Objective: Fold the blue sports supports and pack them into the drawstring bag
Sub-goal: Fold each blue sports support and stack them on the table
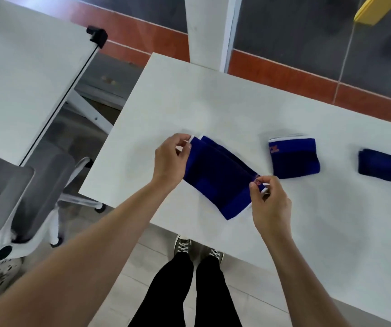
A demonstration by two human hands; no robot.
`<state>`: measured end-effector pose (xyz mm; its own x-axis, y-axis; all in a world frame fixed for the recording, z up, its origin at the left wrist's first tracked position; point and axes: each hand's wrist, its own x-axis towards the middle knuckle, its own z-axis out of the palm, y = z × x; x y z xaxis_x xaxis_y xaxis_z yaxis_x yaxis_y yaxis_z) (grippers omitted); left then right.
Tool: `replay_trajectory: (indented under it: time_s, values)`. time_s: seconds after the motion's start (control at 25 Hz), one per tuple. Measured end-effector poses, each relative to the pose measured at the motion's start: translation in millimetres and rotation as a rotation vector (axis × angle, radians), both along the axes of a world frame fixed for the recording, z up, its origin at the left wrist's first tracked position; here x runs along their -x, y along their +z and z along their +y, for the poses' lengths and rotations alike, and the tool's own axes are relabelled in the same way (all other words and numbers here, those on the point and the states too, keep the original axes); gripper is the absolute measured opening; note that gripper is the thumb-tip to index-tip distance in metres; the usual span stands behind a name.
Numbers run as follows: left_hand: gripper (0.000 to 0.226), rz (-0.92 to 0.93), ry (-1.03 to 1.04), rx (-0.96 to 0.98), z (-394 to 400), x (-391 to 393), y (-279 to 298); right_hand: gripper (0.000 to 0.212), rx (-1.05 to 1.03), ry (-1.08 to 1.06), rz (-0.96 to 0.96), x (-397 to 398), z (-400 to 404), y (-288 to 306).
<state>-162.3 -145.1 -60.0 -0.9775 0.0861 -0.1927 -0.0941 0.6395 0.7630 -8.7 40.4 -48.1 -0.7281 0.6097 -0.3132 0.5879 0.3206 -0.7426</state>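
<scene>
Partway through, I'd say. The left hand (169,159) and right hand (268,200) each pinch an end of a long dark-blue knitted support (215,175) over the white table (213,102). Right of it lie a folded blue support (294,159) and a smaller dark-blue folded one (379,165). No drawstring bag visible, so packing's left.

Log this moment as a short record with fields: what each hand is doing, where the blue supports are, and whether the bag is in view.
left hand: left hand pinches the far white-trimmed end of the long blue knitted support
right hand: right hand pinches its near end, by the orange lettering
held support: stretched between both hands, low over the white table
folded supports: one blue folded support with white trim to the right; a smaller dark blue folded support further right
right edge: another dark piece, cut off
drawstring bag: not in view
</scene>
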Motion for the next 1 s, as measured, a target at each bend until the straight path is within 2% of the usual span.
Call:
replay_trajectory:
  time_s: [0.2,0.4,0.64,0.84,0.92,1.0]
  values:
    - [0.019,-0.01,-0.075,0.033,25,19,-16,0.006,-0.011,-0.042,-0.043,10,14,-16]
    - [0.016,-0.015,-0.097,0.084,31,24,-30,0.006,-0.057,0.001,-0.067,11,19,-27]
    - [0.014,0.042,-0.092,0.202,39,24,-37,0.007,-0.342,0.129,0.036,16,27,-45]
    - [0.015,0.095,-0.084,0.273,44,25,-42,0.01,-0.369,0.147,0.004,24,32,-57]
    - [0.017,0.107,-0.076,0.29,42,22,-42,0.014,-0.456,0.177,-0.048,24,30,-59]
    - [0.025,0.266,-0.121,0.417,34,8,-38,0.022,-0.576,0.226,-0.131,24,26,-58]
